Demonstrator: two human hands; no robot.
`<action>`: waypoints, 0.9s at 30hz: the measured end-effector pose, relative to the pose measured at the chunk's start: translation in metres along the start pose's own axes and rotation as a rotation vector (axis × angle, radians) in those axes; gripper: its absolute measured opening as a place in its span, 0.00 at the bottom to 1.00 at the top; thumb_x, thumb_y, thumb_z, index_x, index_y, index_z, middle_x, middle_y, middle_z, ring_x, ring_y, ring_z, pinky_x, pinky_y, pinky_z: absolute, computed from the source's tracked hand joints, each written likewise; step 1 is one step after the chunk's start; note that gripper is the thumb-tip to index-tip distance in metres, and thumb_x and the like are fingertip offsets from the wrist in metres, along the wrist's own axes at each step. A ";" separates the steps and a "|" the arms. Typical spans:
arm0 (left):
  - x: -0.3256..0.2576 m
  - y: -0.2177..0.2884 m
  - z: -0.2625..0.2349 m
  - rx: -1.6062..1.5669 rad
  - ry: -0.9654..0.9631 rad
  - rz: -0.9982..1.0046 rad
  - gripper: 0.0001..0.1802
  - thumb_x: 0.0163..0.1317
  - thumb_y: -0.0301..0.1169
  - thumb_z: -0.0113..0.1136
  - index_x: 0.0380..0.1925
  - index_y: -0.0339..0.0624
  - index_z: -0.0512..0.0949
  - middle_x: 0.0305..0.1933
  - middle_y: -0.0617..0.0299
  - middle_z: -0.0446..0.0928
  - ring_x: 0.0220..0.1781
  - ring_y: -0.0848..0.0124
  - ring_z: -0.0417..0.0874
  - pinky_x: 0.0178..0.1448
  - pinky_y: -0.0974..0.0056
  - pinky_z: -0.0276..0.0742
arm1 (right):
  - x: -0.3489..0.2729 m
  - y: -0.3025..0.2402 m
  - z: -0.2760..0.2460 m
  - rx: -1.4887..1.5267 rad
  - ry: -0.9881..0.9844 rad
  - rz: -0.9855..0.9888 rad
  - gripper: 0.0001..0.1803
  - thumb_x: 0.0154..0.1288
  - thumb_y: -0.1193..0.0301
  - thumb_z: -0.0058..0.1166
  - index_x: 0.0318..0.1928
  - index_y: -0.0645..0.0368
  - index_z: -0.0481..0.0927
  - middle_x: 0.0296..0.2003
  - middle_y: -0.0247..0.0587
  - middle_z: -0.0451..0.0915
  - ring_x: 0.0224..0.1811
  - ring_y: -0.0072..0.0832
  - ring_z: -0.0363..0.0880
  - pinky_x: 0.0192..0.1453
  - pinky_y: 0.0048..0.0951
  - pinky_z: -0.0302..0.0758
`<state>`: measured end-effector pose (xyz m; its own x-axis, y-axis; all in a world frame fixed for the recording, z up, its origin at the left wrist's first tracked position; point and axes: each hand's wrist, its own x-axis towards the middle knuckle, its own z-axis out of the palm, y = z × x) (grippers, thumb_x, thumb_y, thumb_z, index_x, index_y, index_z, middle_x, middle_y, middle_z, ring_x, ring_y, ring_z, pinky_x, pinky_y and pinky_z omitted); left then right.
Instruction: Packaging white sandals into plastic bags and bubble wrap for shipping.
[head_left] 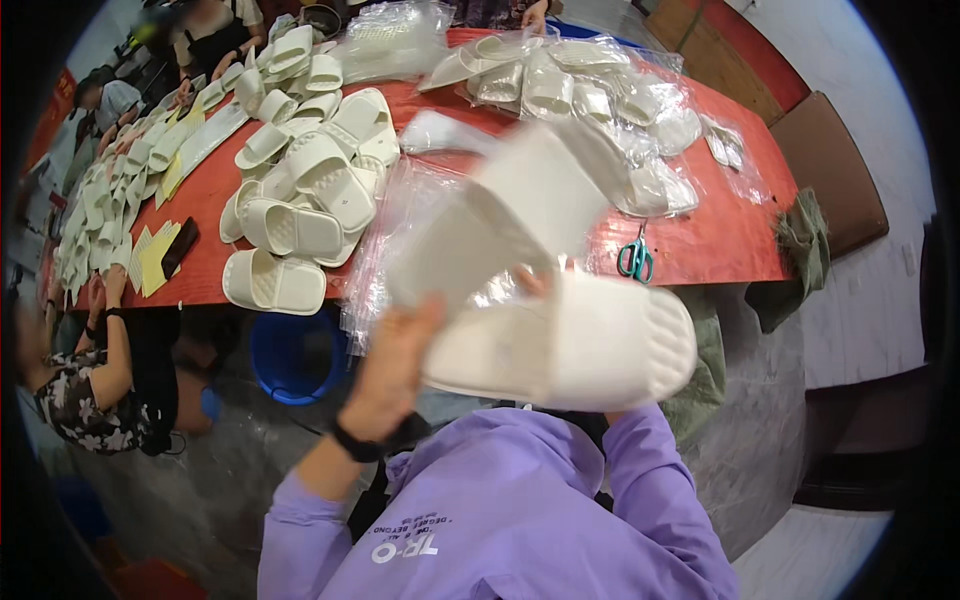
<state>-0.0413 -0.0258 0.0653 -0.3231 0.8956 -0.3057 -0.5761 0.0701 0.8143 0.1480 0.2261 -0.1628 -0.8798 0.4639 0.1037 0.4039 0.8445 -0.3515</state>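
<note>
I hold a pair of cream-white slide slippers in front of my chest. The nearer slipper [620, 335] lies sideways, its broad strap and ridged footbed facing up. Beyond it, the other slipper [540, 200] is tilted up and smeared by motion. My left hand [390, 355], a dark band on its wrist, is closed at the left ends of the slippers; which of the two it grips is partly blurred. Most of my right hand [535, 283] is hidden behind the nearer slipper, with some fingers showing between the two.
Loose slippers [290, 228] are heaped on the red table [480, 118], left of clear plastic bags [385, 245]. Bagged slippers [590, 85] lie at the far right, beyond teal scissors [635, 260]. A blue bucket [290, 360] stands below; co-workers sit at left.
</note>
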 end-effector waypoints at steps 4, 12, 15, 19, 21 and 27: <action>0.014 -0.068 0.037 -0.078 -0.037 -0.015 0.18 0.69 0.33 0.52 0.55 0.39 0.70 0.50 0.63 0.77 0.47 0.78 0.77 0.51 0.71 0.74 | 0.005 0.001 0.005 -0.403 0.072 -0.056 0.51 0.49 0.35 0.53 0.70 0.43 0.56 0.72 0.55 0.43 0.74 0.58 0.28 0.67 0.71 0.29; 0.059 -0.106 -0.051 -0.111 0.274 -0.020 0.17 0.71 0.30 0.46 0.57 0.38 0.63 0.55 0.56 0.72 0.53 0.68 0.77 0.55 0.61 0.76 | -0.001 -0.058 -0.043 -0.180 -0.116 0.183 0.55 0.49 0.31 0.50 0.71 0.51 0.54 0.71 0.56 0.47 0.74 0.58 0.26 0.66 0.72 0.26; 0.064 -0.110 -0.072 -0.260 0.279 -0.138 0.15 0.71 0.31 0.46 0.52 0.35 0.65 0.51 0.54 0.74 0.50 0.64 0.80 0.53 0.60 0.79 | 0.000 -0.059 -0.048 -0.152 -0.116 0.195 0.57 0.49 0.29 0.47 0.71 0.53 0.53 0.71 0.59 0.45 0.74 0.59 0.24 0.65 0.73 0.25; 0.057 -0.093 -0.079 -0.173 0.153 -0.190 0.16 0.71 0.34 0.45 0.50 0.32 0.67 0.50 0.53 0.74 0.51 0.64 0.80 0.52 0.61 0.78 | -0.002 -0.054 -0.045 -0.131 -0.090 0.173 0.58 0.48 0.28 0.47 0.71 0.54 0.53 0.71 0.61 0.44 0.74 0.61 0.23 0.65 0.73 0.24; 0.050 -0.079 -0.090 0.342 0.006 -0.254 0.16 0.70 0.35 0.47 0.50 0.33 0.68 0.48 0.51 0.76 0.46 0.62 0.81 0.49 0.61 0.80 | -0.002 -0.053 -0.046 -0.122 -0.138 0.188 0.58 0.49 0.29 0.46 0.71 0.54 0.52 0.71 0.62 0.43 0.73 0.61 0.22 0.65 0.73 0.24; 0.039 -0.028 -0.061 1.212 0.100 0.141 0.08 0.62 0.28 0.54 0.32 0.34 0.77 0.37 0.51 0.79 0.32 0.71 0.80 0.35 0.68 0.73 | 0.001 -0.043 -0.062 0.098 -0.046 0.221 0.39 0.58 0.53 0.57 0.66 0.57 0.63 0.68 0.56 0.55 0.73 0.55 0.42 0.70 0.62 0.45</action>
<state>-0.0836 -0.0192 0.0007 -0.4133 0.8945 -0.1703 0.5235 0.3864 0.7593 0.1456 0.2070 -0.0904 -0.7838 0.6205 -0.0271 0.5640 0.6928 -0.4495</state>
